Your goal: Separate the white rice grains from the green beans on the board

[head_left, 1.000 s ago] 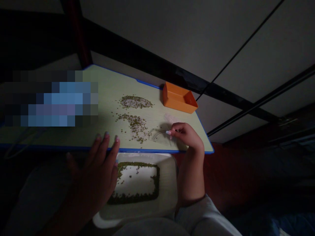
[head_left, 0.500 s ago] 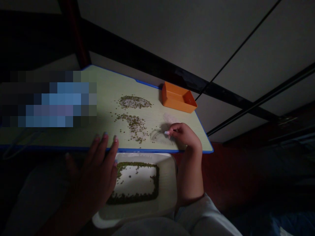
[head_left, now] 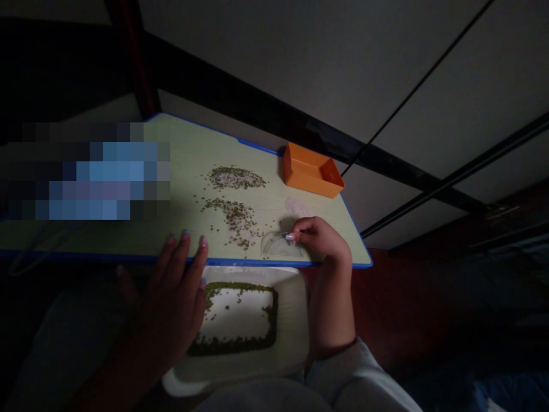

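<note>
My right hand [head_left: 315, 233] pinches the upper edge of a clear protractor [head_left: 281, 246] near the front edge of the table. Left of the protractor lies a scattered heap of green beans [head_left: 238, 217] mixed with small whitish grains. A second mixed heap [head_left: 235, 177] sits farther back. Behind my right hand is a patch of pale grains [head_left: 298, 206]. My left hand [head_left: 171, 292] holds nothing, its fingers spread at the table's front edge. Below that edge stands a white tub [head_left: 294, 320] with green beans along its inner sides, partly covered by my left hand.
An orange open box [head_left: 313, 171] stands at the back right of the pale, blue-edged table [head_left: 180, 154]. A blurred-out patch [head_left: 107, 177] covers the table's left part. Light panels [head_left: 386, 74] with dark trim rise behind the table.
The protractor has shifted slightly toward the table's front edge with my right hand. My left hand stays spread, and the heaps look the same.
</note>
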A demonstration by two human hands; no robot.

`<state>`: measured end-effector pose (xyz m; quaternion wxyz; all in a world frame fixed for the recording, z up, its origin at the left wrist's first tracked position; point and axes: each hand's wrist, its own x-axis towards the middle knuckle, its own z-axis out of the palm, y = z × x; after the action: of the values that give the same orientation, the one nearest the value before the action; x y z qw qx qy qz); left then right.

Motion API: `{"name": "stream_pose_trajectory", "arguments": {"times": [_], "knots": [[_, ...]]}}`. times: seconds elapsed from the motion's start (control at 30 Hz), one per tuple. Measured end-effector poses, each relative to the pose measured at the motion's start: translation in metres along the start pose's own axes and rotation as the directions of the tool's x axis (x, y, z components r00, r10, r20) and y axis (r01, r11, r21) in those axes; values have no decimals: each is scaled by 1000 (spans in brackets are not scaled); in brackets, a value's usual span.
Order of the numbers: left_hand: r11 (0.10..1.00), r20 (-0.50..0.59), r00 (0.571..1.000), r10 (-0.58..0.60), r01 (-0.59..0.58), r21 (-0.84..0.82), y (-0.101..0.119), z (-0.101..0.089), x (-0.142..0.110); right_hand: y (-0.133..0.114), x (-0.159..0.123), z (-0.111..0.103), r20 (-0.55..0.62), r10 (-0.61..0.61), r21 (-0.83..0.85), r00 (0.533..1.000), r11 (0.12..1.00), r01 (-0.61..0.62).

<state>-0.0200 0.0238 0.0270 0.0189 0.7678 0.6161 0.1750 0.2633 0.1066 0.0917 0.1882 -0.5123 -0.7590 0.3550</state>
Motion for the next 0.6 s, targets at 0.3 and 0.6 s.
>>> {"name": "stream_pose_trajectory", "arguments": {"times": [0.3, 0.6], "knots": [[1000, -28, 1000, -1, 2, 13, 3, 1, 2, -4, -2, 1, 22, -31, 23, 999, 999, 30], [1000, -11, 1000, -2, 2, -6, -1, 2, 1, -9, -13, -7, -182, 58, -59, 982, 996, -70]]}}
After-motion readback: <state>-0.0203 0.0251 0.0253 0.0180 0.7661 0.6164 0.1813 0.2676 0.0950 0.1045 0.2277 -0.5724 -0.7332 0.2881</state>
